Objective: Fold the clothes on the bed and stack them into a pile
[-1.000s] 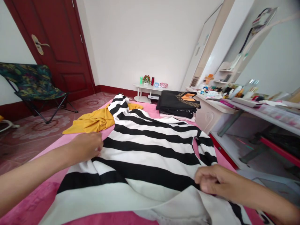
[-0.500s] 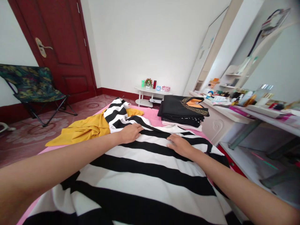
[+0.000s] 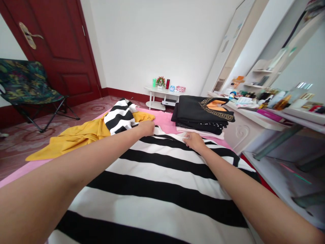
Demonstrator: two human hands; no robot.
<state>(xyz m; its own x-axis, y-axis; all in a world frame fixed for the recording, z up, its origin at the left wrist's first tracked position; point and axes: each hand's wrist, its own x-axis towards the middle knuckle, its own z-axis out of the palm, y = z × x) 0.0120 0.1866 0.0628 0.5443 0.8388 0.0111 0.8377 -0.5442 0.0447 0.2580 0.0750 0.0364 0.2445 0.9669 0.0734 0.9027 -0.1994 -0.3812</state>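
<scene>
A black-and-white striped garment (image 3: 162,183) lies spread over a pink bed (image 3: 165,121). Both my arms reach across it to its far edge. My left hand (image 3: 147,128) is closed on the far edge of the striped cloth, beside a bunched striped sleeve (image 3: 119,117). My right hand (image 3: 194,140) pinches the same far edge a little to the right. A yellow garment (image 3: 73,137) lies crumpled at the left of the bed. A folded black garment (image 3: 200,113) with a gold-patterned collar sits on a small stack at the far right of the bed.
A dark red door (image 3: 50,51) and a folding chair (image 3: 25,84) stand at the left. A low white table (image 3: 165,96) with small items is by the far wall. A cluttered white shelf and desk (image 3: 266,112) run along the right.
Both hands have slid farther across the striped garment to its far edge and closed on it. The view has shifted forward.
</scene>
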